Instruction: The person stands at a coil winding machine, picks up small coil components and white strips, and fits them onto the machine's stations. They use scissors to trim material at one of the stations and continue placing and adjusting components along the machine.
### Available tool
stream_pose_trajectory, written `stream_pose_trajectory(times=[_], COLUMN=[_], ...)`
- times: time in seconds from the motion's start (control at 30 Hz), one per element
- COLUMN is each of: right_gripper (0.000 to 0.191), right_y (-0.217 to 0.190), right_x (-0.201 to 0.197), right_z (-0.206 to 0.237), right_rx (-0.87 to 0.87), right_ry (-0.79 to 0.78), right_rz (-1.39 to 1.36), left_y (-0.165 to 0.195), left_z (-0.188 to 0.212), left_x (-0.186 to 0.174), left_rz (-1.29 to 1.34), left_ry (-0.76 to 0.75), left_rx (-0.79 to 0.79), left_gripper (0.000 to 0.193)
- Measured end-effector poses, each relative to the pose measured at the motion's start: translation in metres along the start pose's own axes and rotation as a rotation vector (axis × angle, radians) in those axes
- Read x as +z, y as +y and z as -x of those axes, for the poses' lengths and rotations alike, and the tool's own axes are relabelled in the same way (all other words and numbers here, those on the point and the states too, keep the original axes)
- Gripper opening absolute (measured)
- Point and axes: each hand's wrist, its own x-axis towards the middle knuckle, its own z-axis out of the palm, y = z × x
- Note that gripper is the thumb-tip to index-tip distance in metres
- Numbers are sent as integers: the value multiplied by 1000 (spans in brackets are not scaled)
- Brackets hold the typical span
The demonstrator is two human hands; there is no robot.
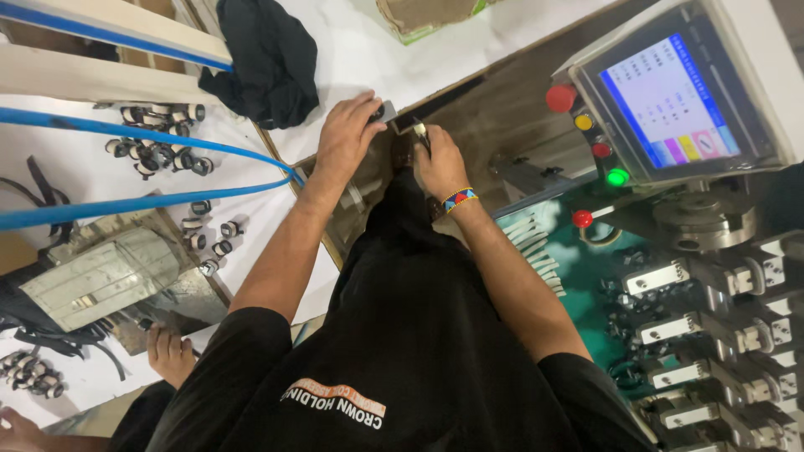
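Note:
My left hand [347,138] reaches forward over the edge of a brown work surface [494,117] and grips a small black and silver part [381,111] with its fingertips. Right beside it, my right hand [440,163] pinches a small dark piece with a pale tip [419,130]; what it is I cannot tell. A bead bracelet [459,199] in several colours is on my right wrist. The two hands are almost touching. My black shirt [419,335] fills the lower middle of the view.
A machine's control panel with a lit screen [670,92] and red, yellow and green buttons stands at the right, above rows of metal clamps [712,335]. Left: blue hoses [142,138], several small black-and-white rings [159,151], a black cloth [260,59], a metal box [100,268]. Another person's hand [167,351] rests at the lower left.

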Motion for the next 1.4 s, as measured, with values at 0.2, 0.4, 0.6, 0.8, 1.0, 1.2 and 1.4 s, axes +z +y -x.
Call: stream_pose_trajectory(times=[0.2,0.4,0.6,0.8,1.0,1.2,1.4], right_gripper=[16,14,15,14,14,14,13], right_y=[-31,-40,-25,-23,-22,-20,-20], right_x=[8,16,27,31,37,40,39], right_z=[4,-1,5,7,2,-1,-1], right_rx=[67,-34,-63,-67,-75,-80,-98], right_ry=[-90,38,68,85,81,78,90], right_rz=[139,194,201,163,141,136,103], left_y=[1,-5,-19,-21,-20,-18,-18], left_z=[15,29,34,30,30,29,30], left_x=[4,24,33,32,29,30,32], left_rz=[19,67,174,292,200,207,202], left_ry=[-23,102,108,98,92,97,108], left_rx=[-58,-56,-84,-129,-74,-85,-86], left_gripper=[39,28,24,24,24,23,23])
